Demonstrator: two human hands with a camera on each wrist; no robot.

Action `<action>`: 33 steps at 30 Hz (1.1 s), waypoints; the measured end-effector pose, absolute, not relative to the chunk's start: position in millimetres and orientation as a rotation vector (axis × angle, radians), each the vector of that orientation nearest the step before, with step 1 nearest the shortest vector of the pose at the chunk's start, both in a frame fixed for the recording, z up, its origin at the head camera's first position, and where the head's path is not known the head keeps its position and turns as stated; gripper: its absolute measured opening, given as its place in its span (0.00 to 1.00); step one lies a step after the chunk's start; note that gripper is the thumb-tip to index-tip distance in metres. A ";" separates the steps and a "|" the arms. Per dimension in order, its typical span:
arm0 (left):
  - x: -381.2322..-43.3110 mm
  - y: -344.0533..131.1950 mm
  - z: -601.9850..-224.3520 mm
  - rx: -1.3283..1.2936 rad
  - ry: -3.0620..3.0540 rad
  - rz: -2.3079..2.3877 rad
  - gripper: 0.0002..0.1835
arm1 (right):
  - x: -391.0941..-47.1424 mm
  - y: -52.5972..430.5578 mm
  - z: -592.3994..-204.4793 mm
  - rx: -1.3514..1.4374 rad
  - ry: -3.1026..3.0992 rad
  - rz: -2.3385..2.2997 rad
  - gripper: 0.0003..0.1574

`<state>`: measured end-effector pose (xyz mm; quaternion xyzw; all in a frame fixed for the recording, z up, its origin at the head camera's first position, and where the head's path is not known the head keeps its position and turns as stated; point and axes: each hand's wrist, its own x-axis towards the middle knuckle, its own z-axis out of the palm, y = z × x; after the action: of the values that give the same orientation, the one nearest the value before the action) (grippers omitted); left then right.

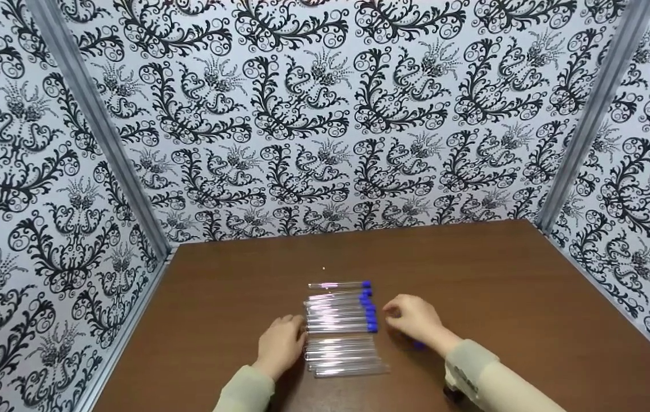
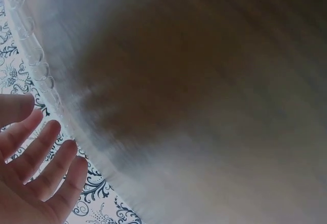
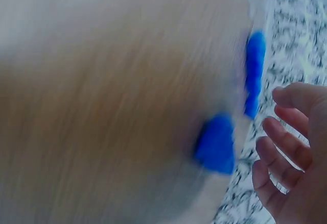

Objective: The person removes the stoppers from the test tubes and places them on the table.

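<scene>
Clear tubes with blue caps lie side by side in the middle of the table, their caps toward the right. One capped tube lies slightly apart at the far side. Nearer the person are several clear tubes without caps. At the left ends of the tubes rests my left hand, fingers loosely extended and holding nothing; whether it touches them I cannot tell. To the right of the caps is my right hand, fingers loosely bent with nothing visible between them. Below its palm, something blue, blurred and cap-like, lies on the table.
The brown tabletop is bounded at the back and sides by panels with black-and-white floral patterns. Grey metal posts stand at the back corners.
</scene>
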<state>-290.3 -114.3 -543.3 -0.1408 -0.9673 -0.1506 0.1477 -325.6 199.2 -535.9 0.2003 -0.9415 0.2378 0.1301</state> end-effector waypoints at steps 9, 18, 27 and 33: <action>-289.1 -113.8 -544.0 -0.384 -2.855 -0.486 0.14 | -314.5 180.1 -540.4 0.760 -2.761 0.657 0.11; -287.5 -112.3 -542.3 -0.417 -2.865 -0.543 0.17 | -313.3 173.4 -547.4 0.739 -2.738 0.588 0.11; -286.7 -109.4 -541.4 -0.427 -2.873 -0.567 0.17 | -311.6 166.7 -551.8 0.672 -2.675 0.445 0.12; -286.3 -109.8 -540.2 -0.431 -2.841 -0.604 0.15 | -310.6 164.2 -549.7 0.650 -2.656 0.420 0.10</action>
<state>-286.3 -109.8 -540.2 -0.1461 -0.9624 -0.2045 0.1027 -310.6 164.2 -549.7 0.2308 -0.9433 0.1490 0.1863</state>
